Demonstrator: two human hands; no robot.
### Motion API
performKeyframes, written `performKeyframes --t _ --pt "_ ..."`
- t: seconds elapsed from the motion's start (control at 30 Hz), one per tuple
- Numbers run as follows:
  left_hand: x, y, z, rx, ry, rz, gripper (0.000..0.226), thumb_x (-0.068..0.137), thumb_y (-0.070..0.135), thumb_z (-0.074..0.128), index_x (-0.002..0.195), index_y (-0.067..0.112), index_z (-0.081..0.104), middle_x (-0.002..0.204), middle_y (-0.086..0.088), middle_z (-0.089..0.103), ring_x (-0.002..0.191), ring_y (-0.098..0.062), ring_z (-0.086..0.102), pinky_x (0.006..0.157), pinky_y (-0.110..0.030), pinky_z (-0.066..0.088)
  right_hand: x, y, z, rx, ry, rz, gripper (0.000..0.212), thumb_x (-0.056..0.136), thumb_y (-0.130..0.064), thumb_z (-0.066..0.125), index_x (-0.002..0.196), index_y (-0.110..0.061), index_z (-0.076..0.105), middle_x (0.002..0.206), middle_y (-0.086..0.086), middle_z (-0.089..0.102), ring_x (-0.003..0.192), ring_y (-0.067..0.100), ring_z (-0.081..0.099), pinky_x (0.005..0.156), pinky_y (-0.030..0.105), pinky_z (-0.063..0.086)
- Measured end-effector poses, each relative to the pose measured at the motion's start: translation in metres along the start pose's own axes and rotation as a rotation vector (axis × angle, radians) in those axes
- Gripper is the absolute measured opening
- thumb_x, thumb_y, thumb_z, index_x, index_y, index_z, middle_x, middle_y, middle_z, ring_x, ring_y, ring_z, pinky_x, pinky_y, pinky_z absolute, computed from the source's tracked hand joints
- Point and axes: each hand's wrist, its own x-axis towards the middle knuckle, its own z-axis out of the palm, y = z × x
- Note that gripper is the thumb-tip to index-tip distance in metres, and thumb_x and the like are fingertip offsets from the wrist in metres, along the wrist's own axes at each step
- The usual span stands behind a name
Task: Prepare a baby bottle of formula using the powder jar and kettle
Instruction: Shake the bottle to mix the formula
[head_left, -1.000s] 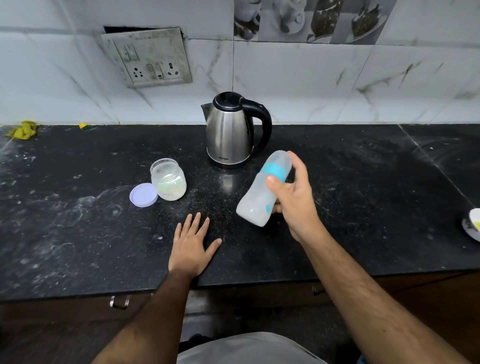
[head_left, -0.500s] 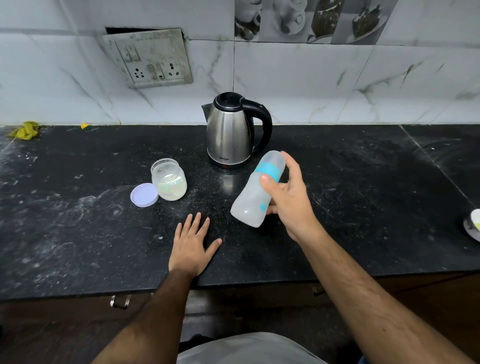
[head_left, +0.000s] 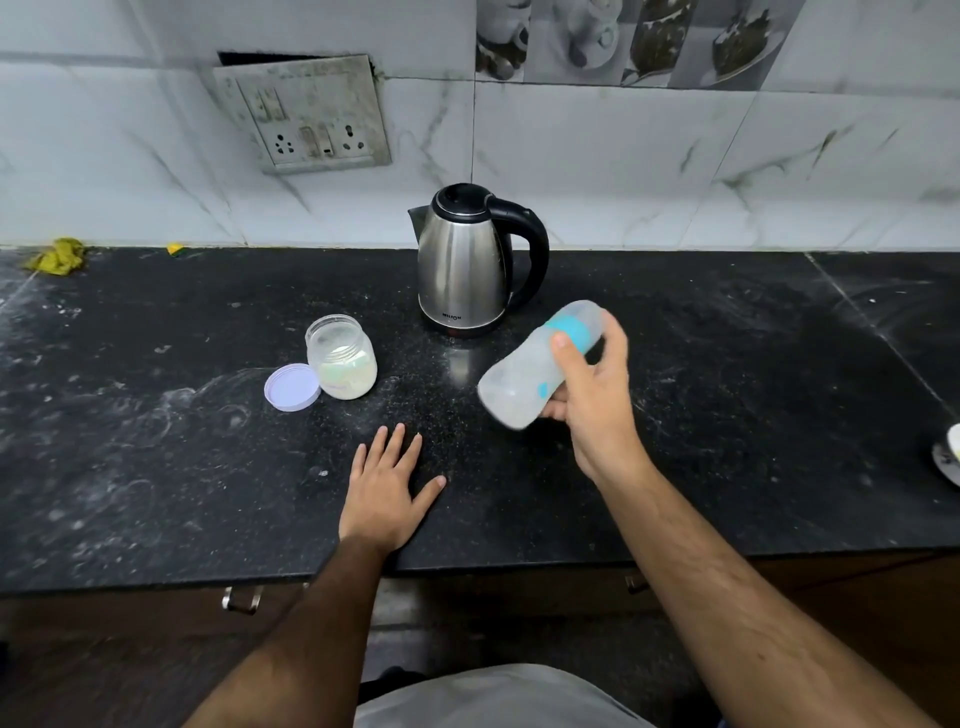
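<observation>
Grip: right hand (head_left: 589, 400) wraps the baby bottle (head_left: 537, 366) at mid-body, thumb on top, above the surface (head_left: 727, 415).
Bottle axis: tilted; base down-left of the grip, teal collar end up-right, toward the kettle handle.
Kettle (head_left: 462, 270): just beyond the grip, up-left.
Powder jar (head_left: 341, 358): left of the grip, uncapped, lid (head_left: 292, 387) touching it.
Left hand (head_left: 387, 488): flat on the surface, fingers spread, holding nothing; the nearer hand to the jar.
</observation>
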Motion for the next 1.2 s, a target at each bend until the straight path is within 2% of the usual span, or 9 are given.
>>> performKeyframes --t 0.1,0.23,0.37,0.5,0.63,0.77,0.9,1.07,1.2 --pt "0.0 0.001 -0.001 -0.012 0.0 -0.006 0.077 0.094 0.071 0.027 0.156 0.027 0.023 0.166 0.002 0.01 0.154 -0.017 -0.002 0.125 -0.041 -0.002 -0.006 -0.001 0.0 -0.08 -0.106 -0.039 0.066 0.098 -0.015 0.059 0.151 -0.028 0.023 0.104 0.002 0.067 0.083 0.012 0.073 0.06 0.036 0.058" --pt "0.0 0.0 0.0 -0.014 0.005 0.003 0.077 0.094 0.07 0.028 0.156 0.026 0.024 0.166 0.001 0.011 0.154 -0.018 -0.001 0.125 -0.042 -0.001 0.003 -0.002 -0.002 0.006 0.039 -0.03 0.064 0.099 -0.02 0.057 0.152 -0.026 0.02 0.103 -0.003 0.064 0.084 0.01 0.073 0.06 0.033 0.058" --pt "0.0 0.0 0.0 -0.025 0.009 -0.002 0.076 0.094 0.07 0.03 0.156 0.026 0.025 0.166 0.001 0.012 0.154 -0.017 -0.001 0.125 -0.042 -0.001 -0.006 -0.001 -0.001 -0.109 -0.149 -0.045 0.067 0.097 -0.013 0.059 0.151 -0.028 0.022 0.101 0.005 0.068 0.081 0.014 0.072 0.062 0.037 0.059" --pt "0.0 0.0 0.001 -0.021 0.018 0.005 0.076 0.094 0.07 0.03 0.156 0.026 0.026 0.166 0.001 0.013 0.154 -0.018 0.0 0.125 -0.042 0.0 0.004 -0.002 -0.003 0.02 0.03 -0.038 0.061 0.1 -0.019 0.056 0.151 -0.026 0.023 0.105 0.0 0.064 0.083 0.012 0.073 0.059 0.034 0.058" --pt "0.0 0.001 0.0 -0.009 0.009 0.0 0.076 0.094 0.07 0.029 0.156 0.026 0.025 0.166 0.001 0.012 0.154 -0.018 -0.001 0.125 -0.042 0.0 -0.006 -0.003 -0.001 -0.134 -0.197 -0.03 0.066 0.097 -0.015 0.06 0.15 -0.028 0.023 0.102 0.006 0.068 0.081 0.014 0.073 0.06 0.035 0.058" --pt "0.0 0.001 -0.001 -0.003 0.008 0.0 0.076 0.094 0.07 0.029 0.156 0.026 0.024 0.166 0.001 0.012 0.154 -0.018 -0.001 0.125 -0.042 -0.001 0.005 -0.004 -0.004 0.019 -0.006 -0.027 0.062 0.099 -0.021 0.058 0.15 -0.026 0.023 0.109 0.002 0.064 0.089 0.017 0.072 0.06 0.035 0.058" --pt "0.0 0.002 -0.002 -0.01 0.008 -0.005 0.076 0.094 0.07 0.03 0.156 0.026 0.024 0.166 0.001 0.012 0.154 -0.018 -0.001 0.125 -0.042 -0.001 -0.002 -0.002 -0.005 -0.171 -0.191 -0.009 0.065 0.097 -0.019 0.061 0.149 -0.03 0.024 0.107 0.008 0.067 0.086 0.017 0.072 0.062 0.041 0.06" --pt "-0.001 0.002 -0.002 -0.013 0.011 0.002 0.075 0.095 0.069 0.03 0.156 0.026 0.025 0.166 0.001 0.012 0.154 -0.018 0.0 0.125 -0.042 -0.001 0.003 0.003 -0.005 0.0 -0.019 0.004 0.06 0.099 -0.021 0.057 0.149 -0.027 0.025 0.11 0.002 0.063 0.088 0.015 0.072 0.06 0.035 0.058" --pt "0.0 0.002 -0.003 -0.007 0.004 -0.004 0.076 0.094 0.07 0.03 0.156 0.026 0.025 0.166 0.001 0.011 0.154 -0.018 -0.001 0.125 -0.042 -0.001 -0.003 0.002 -0.004 -0.122 -0.139 -0.029 0.066 0.097 -0.018 0.061 0.15 -0.028 0.023 0.105 0.007 0.067 0.084 0.016 0.072 0.06 0.038 0.059"
